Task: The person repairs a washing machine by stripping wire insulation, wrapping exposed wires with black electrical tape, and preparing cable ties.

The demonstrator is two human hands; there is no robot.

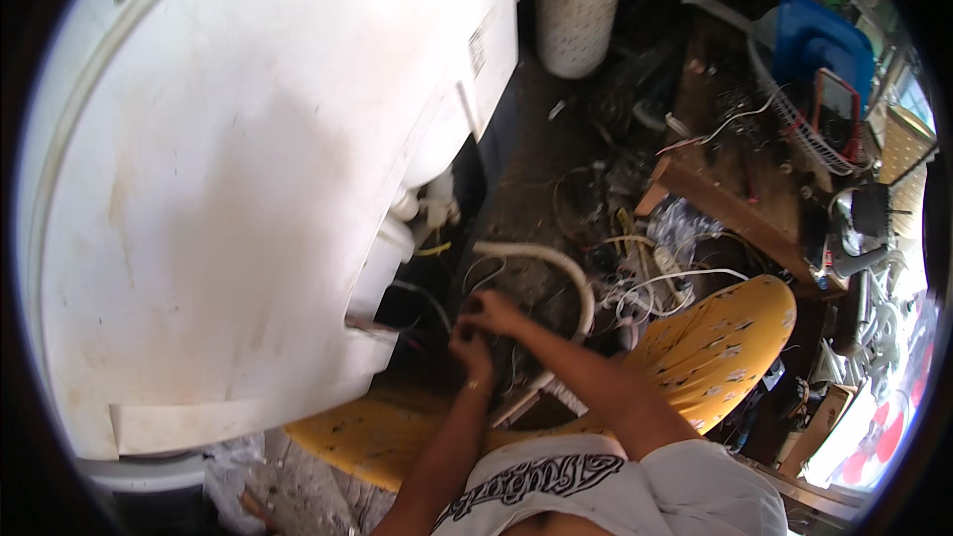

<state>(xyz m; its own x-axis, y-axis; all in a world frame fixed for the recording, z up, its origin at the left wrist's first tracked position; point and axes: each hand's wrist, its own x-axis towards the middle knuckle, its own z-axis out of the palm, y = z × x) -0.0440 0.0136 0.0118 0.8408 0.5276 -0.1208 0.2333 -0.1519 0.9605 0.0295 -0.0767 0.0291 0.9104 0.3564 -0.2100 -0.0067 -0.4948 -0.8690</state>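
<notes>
My left hand and my right hand meet fingertip to fingertip beside the open lower part of a large white appliance. The fingers of both are closed in a pinch. Whatever is between them is too small and dark to make out. A thin pale wire loops just past my right hand, and a grey cable comes from the appliance toward my hands. Inside the opening, white plastic parts and a short yellow piece show. A thick beige hose curves along the floor to the right.
My legs in yellow flowered trousers spread around the work spot. Tangled white cords and a wooden plank lie to the right. Farther off stand a white perforated bin and a blue plastic container.
</notes>
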